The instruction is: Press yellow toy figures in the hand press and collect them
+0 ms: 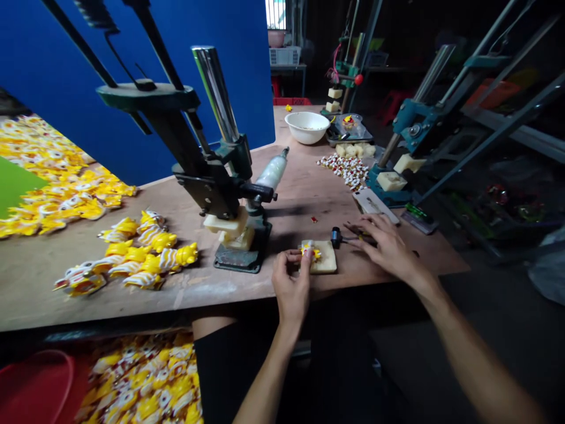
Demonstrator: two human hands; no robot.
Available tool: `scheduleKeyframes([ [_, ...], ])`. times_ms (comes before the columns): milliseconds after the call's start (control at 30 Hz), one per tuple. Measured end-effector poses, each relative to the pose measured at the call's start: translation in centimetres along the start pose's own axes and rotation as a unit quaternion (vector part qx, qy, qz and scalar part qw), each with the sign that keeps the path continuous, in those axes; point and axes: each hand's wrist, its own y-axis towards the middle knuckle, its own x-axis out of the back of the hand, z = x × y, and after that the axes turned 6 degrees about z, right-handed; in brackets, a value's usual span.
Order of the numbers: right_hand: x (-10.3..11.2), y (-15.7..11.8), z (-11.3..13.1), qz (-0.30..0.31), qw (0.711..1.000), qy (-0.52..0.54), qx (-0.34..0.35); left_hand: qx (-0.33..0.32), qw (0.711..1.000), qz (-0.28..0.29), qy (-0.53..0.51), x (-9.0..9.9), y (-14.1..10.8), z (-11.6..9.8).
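Note:
My left hand (293, 282) pinches a small yellow-and-white plastic piece (311, 252) between thumb and fingers. It holds the piece on a cream-coloured block (327, 258) near the table's front edge. To the right, my right hand (385, 244) reaches palm down over the tools, fingers stretched and apart. Under its fingertips lies the handle of a small black-headed hammer (336, 238). Dark pliers-like tools (352, 227) lie beside it, partly hidden by the fingers. A tiny red piece (313, 219) rests on the wood behind the block.
A hand press (238, 241) stands left of my hands, another press (392, 179) at the right. Yellow-and-white plastic figures (148, 250) lie at left; a larger heap (66, 182) is beyond. Further back are small red-and-white parts (346, 169), a phone (375, 204) and a white bowl (306, 128).

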Motion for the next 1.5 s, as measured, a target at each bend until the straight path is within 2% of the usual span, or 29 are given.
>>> scheduleKeyframes([
  [67, 1.4, -0.9, -2.5, 0.053, 0.998, -0.044, -0.012, -0.011, 1.0, -0.007, 0.017, 0.2, 0.2, 0.1],
  [133, 2.2, -1.9, -4.1, 0.091, 0.995, -0.031, -0.021, -0.01, 1.0, 0.007, 0.026, 0.5, 0.8, 0.1],
  [267, 2.1, -1.8, -4.2, 0.075, 0.996, 0.037, -0.022, 0.027, 0.994, 0.103, -0.031, 1.2, 2.5, 0.2],
  [333, 1.5, -0.2, -3.2, 0.049, 0.998, 0.044, -0.021, 0.018, 0.992, 0.122, -0.036, 1.3, 2.8, 0.2],
  [500, -1.4, 6.4, -1.0, 0.036, 0.999, 0.02, -0.017, -0.017, 0.993, 0.097, -0.058, 1.4, 0.9, -0.1],
  [600, -1.7, 7.8, -0.7, 0.024, 1.0, -0.003, -0.014, -0.018, 0.992, 0.115, -0.045, 1.7, -0.4, -0.4],
  [667, -1.1, 6.3, -1.1, 0.009, 0.999, -0.025, -0.02, -0.026, 0.992, 0.122, -0.02, 2.0, -0.6, -0.2],
  [733, -0.3, 3.6, -1.9, 0.01, 0.998, -0.054, -0.027, -0.027, 0.991, 0.129, -0.022, 2.3, -0.5, 0.1],
  [833, 0.2, -0.5, -3.6, 0.046, 0.993, -0.1, -0.039, -0.001, 0.985, 0.152, -0.079, 2.8, 0.2, 0.8],
  [933, 0.2, -2.7, -4.3, 0.078, 0.989, -0.118, -0.048, 0.024, 0.977, 0.173, -0.12, 3.3, 0.8, 1.1],
  [1033, 0.8, -3.3, -2.8, 0.061, 0.994, -0.076, -0.053, 0.02, 0.979, 0.173, -0.111, 3.6, 1.1, 0.9],
  [1133, 2.0, -3.2, 0.8, 0.0, 1.0, 0.008, -0.013, 0.019, 0.982, 0.157, -0.105, 3.6, 1.0, 0.6],
  [1167, 2.3, -3.2, 2.1, -0.001, 1.0, 0.024, 0.02, 0.022, 0.982, 0.156, -0.107, 3.5, 1.0, 0.6],
  [1233, 2.8, -3.0, 4.5, 0.039, 0.995, 0.024, 0.09, 0.027, 0.98, 0.157, -0.119, 3.3, 0.9, 0.6],
  [1300, 3.1, -2.7, 6.1, 0.051, 0.99, 0.011, 0.131, 0.033, 0.978, 0.156, -0.135, 3.1, 0.9, 0.8],
  [1333, 3.2, -2.4, 6.6, 0.017, 0.991, 0.004, 0.133, 0.035, 0.977, 0.157, -0.138, 3.0, 0.9, 0.9],
  [1367, 3.2, -2.2, 6.9, -0.048, 0.991, -0.003, 0.122, 0.036, 0.977, 0.157, -0.138, 2.9, 0.9, 0.9],
  [1433, 3.0, -1.8, 7.1, -0.223, 0.971, -0.017, 0.088, 0.03, 0.978, 0.16, -0.133, 2.9, 0.9, 0.9],
  [1467, 2.8, -1.6, 7.1, -0.265, 0.96, -0.027, 0.084, 0.028, 0.978, 0.159, -0.134, 2.8, 0.9, 0.9],
  [1500, 2.5, -1.5, 7.0, -0.258, 0.961, -0.04, 0.088, 0.026, 0.978, 0.157, -0.138, 2.8, 0.9, 0.9],
])
